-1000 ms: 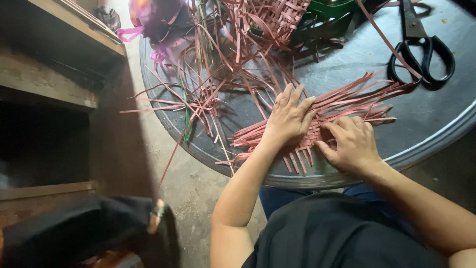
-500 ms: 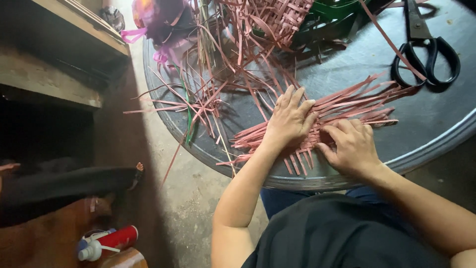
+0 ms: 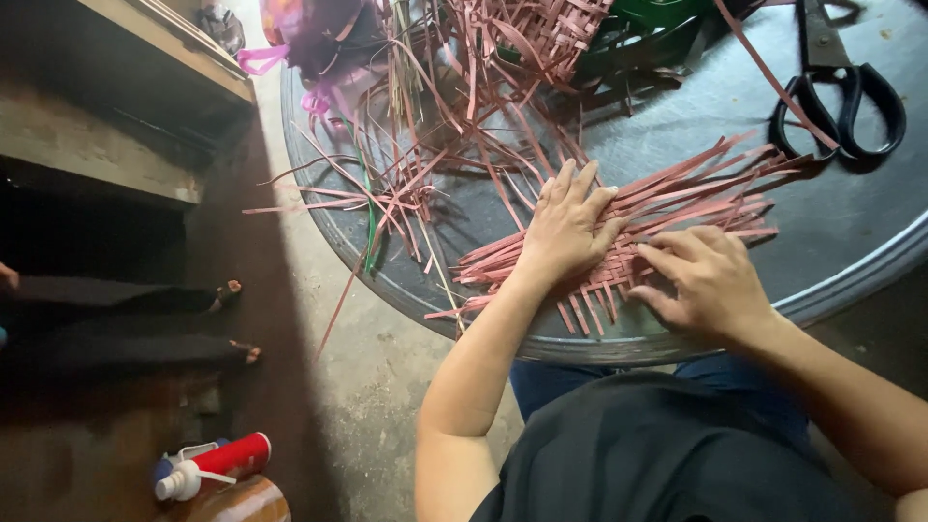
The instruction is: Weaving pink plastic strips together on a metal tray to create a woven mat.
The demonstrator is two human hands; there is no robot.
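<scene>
On round metal table (image 3: 851, 232), hands (image 3: 638, 246) pressing pink woven strips (image 3: 677, 208), concrete floor (image 3: 377, 387)

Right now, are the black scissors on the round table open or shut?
Shut. The scissors lie flat on the table with both handle loops side by side; the blades run together toward the top edge. A pink strip crosses them.

I take this for a small home craft workshop: a round grey metal table (image 3: 851, 232) strewn with loose pinkish-brown weaving strips (image 3: 435, 164), a half-woven mat of the same strips (image 3: 667, 213), black-handled scissors (image 3: 839, 97), a bare concrete floor (image 3: 377, 387), rough wooden steps (image 3: 106, 145), and a red-and-white bottle (image 3: 213, 464) lying below.
</scene>
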